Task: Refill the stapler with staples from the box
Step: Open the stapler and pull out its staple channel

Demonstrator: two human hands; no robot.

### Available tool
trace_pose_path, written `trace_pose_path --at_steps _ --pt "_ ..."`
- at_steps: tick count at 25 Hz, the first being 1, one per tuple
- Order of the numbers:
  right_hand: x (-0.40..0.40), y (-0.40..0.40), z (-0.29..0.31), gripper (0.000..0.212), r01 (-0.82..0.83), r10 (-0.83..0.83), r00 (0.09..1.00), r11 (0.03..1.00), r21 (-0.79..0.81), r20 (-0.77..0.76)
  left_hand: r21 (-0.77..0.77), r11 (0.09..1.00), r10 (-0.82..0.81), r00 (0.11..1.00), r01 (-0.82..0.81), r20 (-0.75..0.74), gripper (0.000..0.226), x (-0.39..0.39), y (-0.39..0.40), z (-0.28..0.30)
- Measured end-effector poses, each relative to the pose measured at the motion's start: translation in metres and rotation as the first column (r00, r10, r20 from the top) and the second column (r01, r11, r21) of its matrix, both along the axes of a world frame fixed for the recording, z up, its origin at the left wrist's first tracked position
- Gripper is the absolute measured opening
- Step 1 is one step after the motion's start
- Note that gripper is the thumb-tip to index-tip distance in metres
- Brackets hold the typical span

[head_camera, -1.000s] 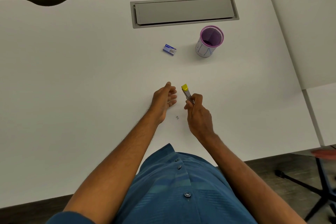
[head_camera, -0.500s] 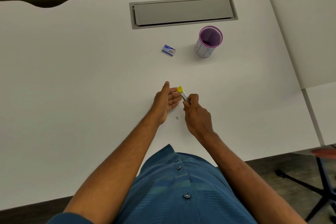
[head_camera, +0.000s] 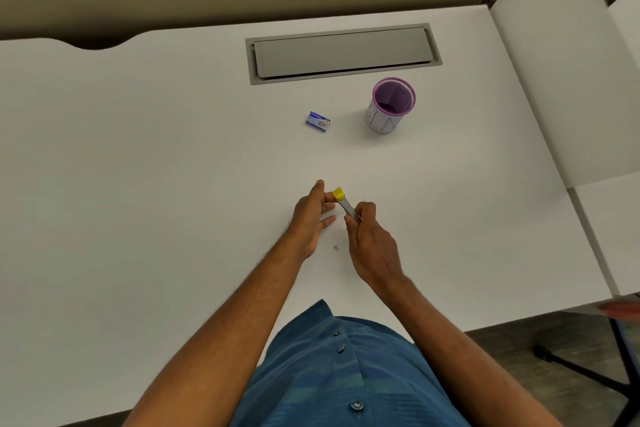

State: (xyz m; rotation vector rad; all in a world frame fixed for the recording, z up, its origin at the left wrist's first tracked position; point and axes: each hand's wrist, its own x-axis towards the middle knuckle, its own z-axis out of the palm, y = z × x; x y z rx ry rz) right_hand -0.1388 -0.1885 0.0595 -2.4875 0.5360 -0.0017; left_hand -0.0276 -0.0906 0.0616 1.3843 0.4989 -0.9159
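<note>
While the small blue cardboard staple box (head_camera: pixel 318 121) sits shut-looking at 12 o'clock from the hands, near the purple mesh pen cup (head_camera: pixel 391 104) at its 3 o'clock, the right hand (head_camera: pixel 372 243) is pinching the slim silver stapler with the yellow tip (head_camera: pixel 344 203) by its lower end, tip aimed at 11. Left hand (head_camera: pixel 311 215) is right beside it at 9 o'clock, fingers loosely spread, touching or nearly touching the yellow end. Can't tell if the stapler's tray is open. A tiny staple strip (head_camera: pixel 335 247) lies on the white desk (head_camera: pixel 138 184) between the wrists. My guess: loading isn't finished yet, and closing is left.
</note>
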Motion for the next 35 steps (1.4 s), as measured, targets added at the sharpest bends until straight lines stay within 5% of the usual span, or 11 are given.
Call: trace_pose_path --at_steps 11,14,16,18,21,23,29,35 --pt "0.005 -0.003 0.000 0.022 -0.011 0.017 0.997 0.998 0.067 -0.080 0.025 0.997 -0.079 0.993 0.078 0.082 0.039 -0.001 0.004 0.003" --pt "0.008 -0.005 0.002 0.023 0.049 -0.027 0.997 0.955 0.293 -0.078 -0.017 0.995 -0.093 0.991 0.095 0.096 0.030 -0.003 0.005 0.004" --pt "0.012 -0.004 0.007 0.022 0.171 -0.127 0.985 0.803 0.571 -0.116 -0.072 0.989 -0.119 0.986 0.128 0.116 0.029 -0.002 0.009 0.005" --pt "0.015 -0.005 0.014 0.029 0.308 -0.196 0.951 0.531 0.789 -0.239 -0.126 0.979 -0.141 0.980 0.159 0.137 0.027 -0.002 0.015 0.003" --pt "0.015 -0.006 0.018 0.037 0.412 -0.175 0.906 0.145 0.900 -0.386 -0.213 0.965 -0.128 0.985 0.151 0.118 0.027 -0.005 0.023 -0.002" --pt "0.015 -0.005 0.018 0.037 0.447 -0.150 0.884 -0.010 0.894 -0.444 -0.237 0.964 -0.104 0.991 0.122 0.090 0.029 -0.007 0.025 -0.005" --pt "0.012 -0.002 0.016 0.038 0.487 -0.097 0.855 -0.185 0.854 -0.509 -0.226 0.969 -0.078 0.991 0.100 0.105 0.018 -0.009 0.026 -0.009" --pt "0.011 -0.005 0.017 0.036 0.476 -0.123 0.855 -0.199 0.857 -0.503 -0.230 0.969 -0.065 0.991 0.090 0.115 0.017 -0.007 0.023 -0.008"
